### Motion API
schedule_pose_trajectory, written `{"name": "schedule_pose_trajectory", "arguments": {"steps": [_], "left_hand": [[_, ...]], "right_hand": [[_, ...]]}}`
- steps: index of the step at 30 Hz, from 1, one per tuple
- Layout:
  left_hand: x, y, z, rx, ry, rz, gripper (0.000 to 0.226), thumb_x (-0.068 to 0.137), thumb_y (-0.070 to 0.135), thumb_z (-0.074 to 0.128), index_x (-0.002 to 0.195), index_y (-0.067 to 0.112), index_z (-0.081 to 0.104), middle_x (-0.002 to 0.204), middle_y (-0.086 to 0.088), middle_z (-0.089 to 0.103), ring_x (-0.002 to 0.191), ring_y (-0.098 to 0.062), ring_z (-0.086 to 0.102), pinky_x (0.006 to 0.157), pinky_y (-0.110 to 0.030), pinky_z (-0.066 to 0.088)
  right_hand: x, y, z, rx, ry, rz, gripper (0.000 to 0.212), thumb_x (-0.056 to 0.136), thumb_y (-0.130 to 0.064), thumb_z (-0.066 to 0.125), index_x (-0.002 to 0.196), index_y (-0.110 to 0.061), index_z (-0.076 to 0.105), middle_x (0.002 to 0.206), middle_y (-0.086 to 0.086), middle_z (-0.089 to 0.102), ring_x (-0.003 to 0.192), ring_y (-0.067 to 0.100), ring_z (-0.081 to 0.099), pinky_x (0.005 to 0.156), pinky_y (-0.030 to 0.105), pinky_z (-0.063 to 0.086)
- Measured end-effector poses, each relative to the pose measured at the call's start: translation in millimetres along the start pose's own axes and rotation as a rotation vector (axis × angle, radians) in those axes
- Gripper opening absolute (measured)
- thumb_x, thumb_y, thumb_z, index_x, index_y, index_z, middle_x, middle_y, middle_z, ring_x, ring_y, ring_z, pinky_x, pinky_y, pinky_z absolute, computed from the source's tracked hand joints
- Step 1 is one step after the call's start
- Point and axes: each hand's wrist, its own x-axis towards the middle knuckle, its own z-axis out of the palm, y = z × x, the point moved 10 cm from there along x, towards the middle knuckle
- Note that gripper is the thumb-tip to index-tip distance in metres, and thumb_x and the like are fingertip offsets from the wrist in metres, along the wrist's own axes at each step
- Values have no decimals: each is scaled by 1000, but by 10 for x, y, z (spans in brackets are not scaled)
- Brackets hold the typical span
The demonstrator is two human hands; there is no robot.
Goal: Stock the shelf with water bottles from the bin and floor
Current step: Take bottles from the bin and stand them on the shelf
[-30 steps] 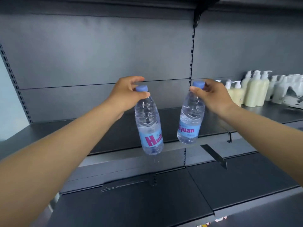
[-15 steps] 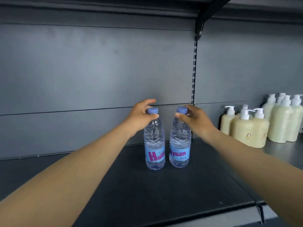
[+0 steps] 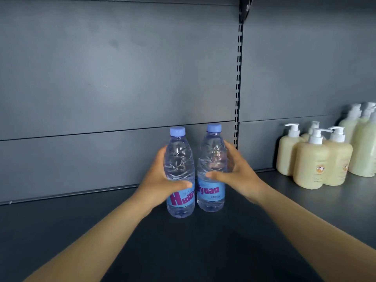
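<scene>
Two clear water bottles with blue caps and blue labels stand upright side by side on the dark shelf, close to its back panel. My left hand grips the body of the left bottle, thumb across its front above the label. My right hand grips the body of the right bottle, thumb across its front and fingers behind it. The two bottles almost touch.
Several cream pump bottles stand in a cluster on the shelf at the right. A slotted upright runs down the grey back panel just right of the water bottles. Bare shelf stretches to the left and in front.
Both hands have slid down from the bottle caps to the bottle bodies. The bottles, set on the shelf half a second ago, stand in the same spot.
</scene>
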Motion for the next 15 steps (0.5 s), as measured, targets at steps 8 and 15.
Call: {"name": "schedule_pose_trajectory", "arguments": {"steps": [8, 15], "left_hand": [[374, -190, 95, -15, -49, -69, 67, 71, 2, 77, 125, 29, 49, 110, 4, 66, 96, -11, 66, 77, -26, 54], [669, -429, 176, -198, 22, -25, 63, 74, -7, 70, 114, 37, 48, 112, 6, 64, 93, -3, 65, 69, -19, 55]], "right_hand": [[196, 203, -304, 104, 32, 17, 67, 78, 10, 65, 133, -23, 45, 117, 0, 66, 106, 15, 65, 83, 29, 53], [191, 598, -357, 69, 129, 91, 72, 61, -8, 83, 122, -20, 47, 111, 1, 68, 100, 16, 67, 86, 38, 55]]}}
